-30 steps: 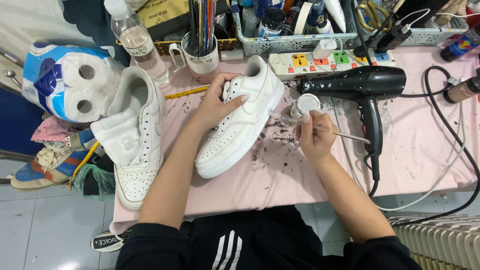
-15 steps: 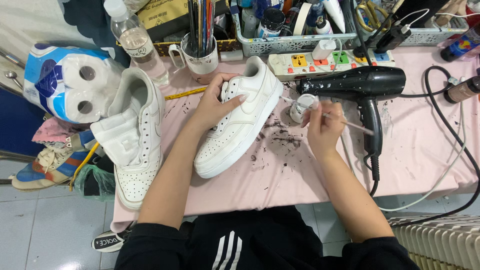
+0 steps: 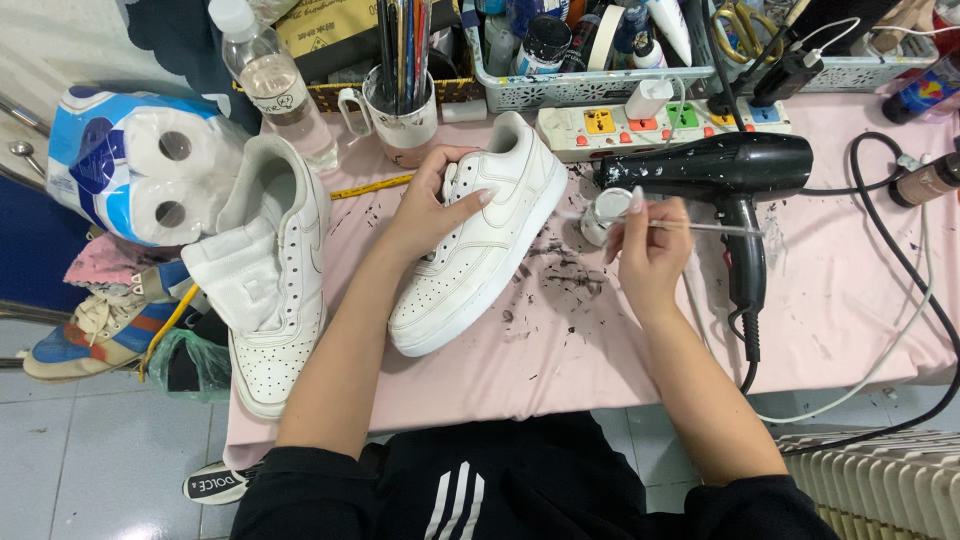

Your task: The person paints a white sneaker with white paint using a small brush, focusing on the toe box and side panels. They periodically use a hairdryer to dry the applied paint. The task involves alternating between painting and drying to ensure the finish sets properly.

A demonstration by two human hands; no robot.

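- Pink-covered worktable (image 3: 840,300), crowded along the back edge: power strip (image 3: 660,122), mug of brushes (image 3: 402,100), water bottle (image 3: 275,85). Dark flecks are scattered on the cloth near the shoe.
- White sneaker (image 3: 480,245) lies mid-table, toe toward the person. Its mate (image 3: 270,270) sits to the left, well apart.
- Left hand (image 3: 430,205) is spread over the collar and lace area, fingers pressing down to pin the shoe.
- Right hand (image 3: 650,245) pinches a thin brush (image 3: 700,228) between thumb and fingertips. It's held roughly level, just beside the small white jar (image 3: 603,212), in front of the black hair dryer (image 3: 720,170).
- To do this well, I'd say: light brush load, short strokes, steady pin on the shoe, sleeve clear of the flecks.
- Both forearms angle inward with elbows near the body. Right wrist looks slightly cocked.
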